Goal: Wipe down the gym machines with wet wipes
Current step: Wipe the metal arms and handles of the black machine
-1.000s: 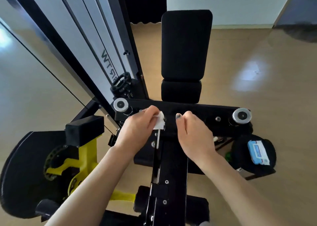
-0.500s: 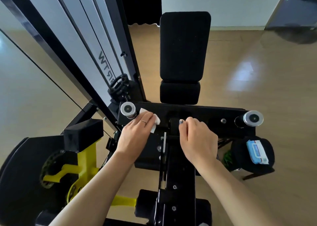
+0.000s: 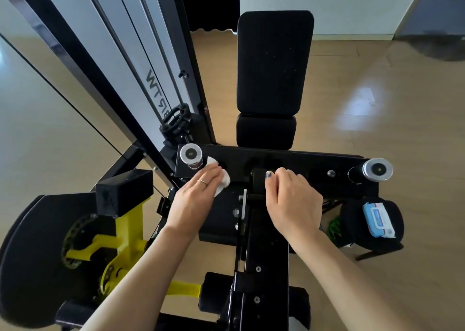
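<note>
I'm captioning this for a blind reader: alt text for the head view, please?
A left hand presses a white wipe on a gym machine's black crossbar; the right hand rests beside it.

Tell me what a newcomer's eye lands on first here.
Two bare hands at centre on a black crossbar: the left hand presses a white wipe beside a chrome end cap, while the right hand rests on the bar. A yellow bracket stands out lower left; a blue wipes pack lies right.
</note>
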A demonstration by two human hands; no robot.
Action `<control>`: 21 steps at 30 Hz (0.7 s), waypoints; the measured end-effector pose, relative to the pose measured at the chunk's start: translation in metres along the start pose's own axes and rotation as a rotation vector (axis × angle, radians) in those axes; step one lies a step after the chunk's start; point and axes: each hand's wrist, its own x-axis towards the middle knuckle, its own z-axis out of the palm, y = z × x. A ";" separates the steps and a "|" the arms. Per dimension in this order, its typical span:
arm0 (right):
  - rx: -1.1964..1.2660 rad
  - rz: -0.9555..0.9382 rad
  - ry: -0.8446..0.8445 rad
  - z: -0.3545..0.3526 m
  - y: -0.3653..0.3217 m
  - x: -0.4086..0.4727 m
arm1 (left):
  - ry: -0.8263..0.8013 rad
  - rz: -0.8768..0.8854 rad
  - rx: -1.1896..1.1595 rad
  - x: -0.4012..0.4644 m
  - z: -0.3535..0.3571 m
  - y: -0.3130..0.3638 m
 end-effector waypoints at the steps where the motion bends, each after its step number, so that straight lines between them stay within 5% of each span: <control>1: -0.002 -0.002 0.002 0.000 0.000 0.000 | 0.021 -0.009 0.007 -0.006 -0.002 -0.006; 6: -0.028 -0.008 0.008 0.001 0.001 -0.001 | 0.139 -0.114 -0.019 -0.020 -0.008 -0.022; 14: -0.071 -0.014 0.019 0.003 0.000 -0.001 | 0.556 -0.923 -0.429 0.009 -0.035 -0.023; 21: -0.094 -0.025 0.027 0.005 0.000 -0.002 | 0.302 -0.565 -0.345 0.014 -0.019 -0.010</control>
